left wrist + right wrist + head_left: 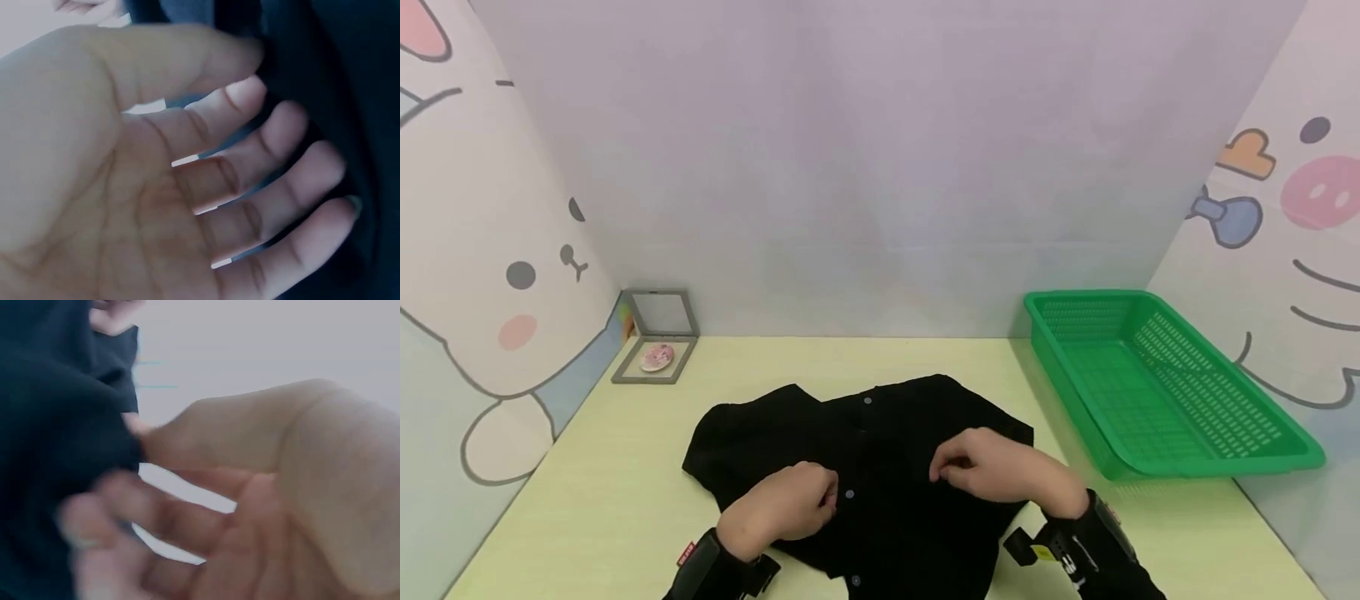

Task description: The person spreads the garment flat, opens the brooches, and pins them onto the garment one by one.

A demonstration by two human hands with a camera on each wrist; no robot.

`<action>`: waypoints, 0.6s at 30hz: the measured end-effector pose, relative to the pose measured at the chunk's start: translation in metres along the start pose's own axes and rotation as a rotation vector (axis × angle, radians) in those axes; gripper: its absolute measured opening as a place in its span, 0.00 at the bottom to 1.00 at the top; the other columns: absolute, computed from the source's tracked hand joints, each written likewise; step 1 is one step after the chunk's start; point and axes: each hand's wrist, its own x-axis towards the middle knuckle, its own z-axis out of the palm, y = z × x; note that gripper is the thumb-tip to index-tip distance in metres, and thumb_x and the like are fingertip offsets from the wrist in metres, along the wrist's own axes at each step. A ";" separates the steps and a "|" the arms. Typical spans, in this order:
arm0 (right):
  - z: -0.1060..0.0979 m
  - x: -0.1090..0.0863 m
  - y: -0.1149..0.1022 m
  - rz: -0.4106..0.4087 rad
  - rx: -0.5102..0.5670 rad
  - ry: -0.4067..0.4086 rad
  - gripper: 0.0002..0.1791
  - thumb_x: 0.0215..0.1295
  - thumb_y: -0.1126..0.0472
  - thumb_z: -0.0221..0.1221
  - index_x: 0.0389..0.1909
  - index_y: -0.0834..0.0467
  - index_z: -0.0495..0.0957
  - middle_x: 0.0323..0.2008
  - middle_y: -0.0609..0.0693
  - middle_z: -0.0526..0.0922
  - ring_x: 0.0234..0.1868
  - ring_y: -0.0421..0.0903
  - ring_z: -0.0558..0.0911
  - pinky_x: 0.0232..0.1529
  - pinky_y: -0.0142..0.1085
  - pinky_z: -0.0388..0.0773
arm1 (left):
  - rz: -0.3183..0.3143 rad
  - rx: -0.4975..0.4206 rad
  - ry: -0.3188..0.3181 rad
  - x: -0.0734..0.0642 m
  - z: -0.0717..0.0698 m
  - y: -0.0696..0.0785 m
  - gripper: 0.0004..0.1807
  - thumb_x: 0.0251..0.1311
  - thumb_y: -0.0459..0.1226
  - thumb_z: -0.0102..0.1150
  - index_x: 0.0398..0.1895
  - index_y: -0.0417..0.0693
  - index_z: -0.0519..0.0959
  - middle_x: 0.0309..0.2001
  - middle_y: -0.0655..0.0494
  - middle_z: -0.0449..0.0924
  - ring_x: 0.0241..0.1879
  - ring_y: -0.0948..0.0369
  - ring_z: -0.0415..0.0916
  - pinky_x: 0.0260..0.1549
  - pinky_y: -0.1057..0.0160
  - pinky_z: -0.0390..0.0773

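A black short-sleeved shirt (887, 442) with small pale buttons lies spread on the table, its sleeves out to both sides. Over its left half, my left hand (790, 504) is beside the button line, palm turned in. In the left wrist view the fingers (284, 134) are loosely bent over dark cloth, thumb close to the index finger, nothing visible between them. My right hand (1000, 467) is above the shirt's right half, fingers bent downward. In the right wrist view its thumb (206, 434) reaches the cloth's edge, and the blurred fingertips overlap the cloth.
A green plastic basket (1116, 454) stands at the right side of the table. At the back left corner sits an open grey-framed case (658, 377) with a round pink item (657, 357) in it. Walls with cartoon animals flank the pale table (587, 492).
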 end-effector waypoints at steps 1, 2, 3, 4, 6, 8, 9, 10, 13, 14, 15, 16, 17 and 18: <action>0.004 0.004 0.002 0.024 0.010 -0.053 0.12 0.77 0.65 0.53 0.46 0.55 0.86 0.34 0.44 0.84 0.21 0.32 0.68 0.28 0.29 0.71 | -0.008 -0.014 -0.024 0.000 0.000 0.000 0.14 0.65 0.31 0.61 0.21 0.52 0.74 0.22 0.60 0.70 0.19 0.63 0.65 0.22 0.66 0.65; 0.007 0.006 0.004 0.048 0.018 -0.101 0.11 0.77 0.64 0.54 0.47 0.55 0.86 0.35 0.43 0.84 0.22 0.33 0.70 0.29 0.29 0.71 | -0.012 -0.018 -0.056 0.000 -0.002 0.000 0.14 0.64 0.31 0.61 0.21 0.53 0.73 0.22 0.61 0.69 0.19 0.64 0.66 0.22 0.66 0.65; 0.009 0.009 0.006 0.071 0.020 -0.133 0.10 0.77 0.63 0.55 0.47 0.55 0.86 0.36 0.42 0.84 0.24 0.33 0.72 0.30 0.30 0.72 | -0.019 -0.030 -0.080 -0.001 -0.002 0.000 0.14 0.62 0.31 0.61 0.20 0.52 0.73 0.21 0.61 0.70 0.19 0.64 0.66 0.22 0.66 0.65; 0.011 0.010 0.008 0.092 0.020 -0.156 0.10 0.77 0.63 0.56 0.47 0.54 0.86 0.35 0.41 0.83 0.26 0.33 0.73 0.31 0.30 0.73 | -0.021 -0.037 -0.098 -0.001 -0.003 0.000 0.14 0.61 0.31 0.61 0.19 0.53 0.74 0.21 0.61 0.70 0.19 0.64 0.66 0.22 0.66 0.66; 0.013 0.010 0.009 0.119 0.016 -0.166 0.08 0.76 0.62 0.58 0.47 0.53 0.86 0.35 0.39 0.82 0.28 0.34 0.75 0.33 0.31 0.74 | -0.004 -0.044 -0.103 -0.002 -0.006 0.001 0.13 0.59 0.31 0.61 0.19 0.53 0.74 0.20 0.62 0.70 0.18 0.64 0.67 0.22 0.66 0.67; 0.011 0.007 0.009 0.117 0.009 -0.132 0.08 0.76 0.61 0.58 0.48 0.54 0.85 0.34 0.40 0.82 0.28 0.34 0.75 0.33 0.32 0.74 | 0.024 -0.035 -0.057 -0.003 -0.010 0.002 0.12 0.59 0.31 0.61 0.20 0.55 0.75 0.19 0.63 0.70 0.17 0.66 0.67 0.20 0.67 0.67; 0.010 0.005 0.008 0.107 0.001 -0.102 0.08 0.76 0.61 0.59 0.48 0.54 0.85 0.33 0.39 0.82 0.28 0.34 0.75 0.33 0.32 0.74 | 0.033 -0.037 -0.010 -0.004 -0.011 0.002 0.12 0.60 0.31 0.61 0.21 0.55 0.76 0.20 0.63 0.71 0.17 0.66 0.67 0.20 0.67 0.67; 0.008 0.003 0.007 0.087 -0.010 -0.070 0.07 0.75 0.61 0.59 0.48 0.54 0.85 0.33 0.39 0.82 0.28 0.34 0.75 0.32 0.32 0.74 | 0.046 -0.024 0.037 -0.005 -0.014 0.003 0.12 0.60 0.31 0.60 0.22 0.56 0.76 0.20 0.64 0.71 0.17 0.66 0.67 0.19 0.67 0.67; 0.002 -0.004 0.000 0.026 -0.038 0.025 0.07 0.75 0.60 0.59 0.47 0.55 0.84 0.31 0.41 0.82 0.27 0.34 0.75 0.31 0.31 0.75 | 0.050 0.031 0.200 -0.008 -0.024 0.003 0.11 0.62 0.33 0.60 0.25 0.58 0.76 0.20 0.65 0.71 0.18 0.67 0.67 0.18 0.67 0.68; 0.000 -0.006 -0.003 0.007 -0.047 0.050 0.06 0.75 0.59 0.59 0.46 0.54 0.84 0.31 0.41 0.82 0.27 0.33 0.75 0.31 0.31 0.75 | 0.041 0.045 0.256 -0.010 -0.027 0.003 0.10 0.63 0.34 0.61 0.26 0.58 0.76 0.20 0.66 0.71 0.18 0.68 0.67 0.18 0.67 0.67; -0.002 -0.008 -0.006 -0.012 -0.056 0.073 0.06 0.76 0.59 0.59 0.45 0.54 0.84 0.32 0.41 0.82 0.28 0.33 0.75 0.32 0.31 0.75 | 0.031 0.054 0.307 -0.012 -0.031 0.003 0.10 0.64 0.35 0.61 0.27 0.59 0.77 0.21 0.67 0.71 0.18 0.68 0.67 0.18 0.67 0.67; -0.003 -0.009 -0.009 -0.026 -0.060 0.089 0.06 0.76 0.59 0.59 0.45 0.54 0.84 0.33 0.42 0.83 0.29 0.32 0.75 0.32 0.31 0.76 | 0.023 0.064 0.358 -0.014 -0.034 0.002 0.09 0.65 0.35 0.62 0.28 0.59 0.77 0.21 0.67 0.71 0.18 0.68 0.66 0.18 0.67 0.67; -0.004 -0.010 -0.012 -0.037 -0.061 0.099 0.06 0.77 0.59 0.58 0.45 0.54 0.83 0.33 0.42 0.84 0.29 0.32 0.75 0.33 0.31 0.76 | 0.012 0.072 0.410 -0.015 -0.037 0.002 0.09 0.66 0.35 0.62 0.29 0.59 0.78 0.22 0.68 0.71 0.19 0.68 0.66 0.18 0.68 0.67; -0.004 -0.010 -0.016 -0.051 -0.062 0.105 0.06 0.77 0.59 0.58 0.44 0.53 0.83 0.34 0.43 0.85 0.30 0.31 0.76 0.33 0.31 0.77 | 0.003 0.079 0.458 -0.016 -0.039 0.001 0.08 0.66 0.36 0.63 0.30 0.58 0.78 0.23 0.68 0.71 0.18 0.69 0.66 0.18 0.68 0.66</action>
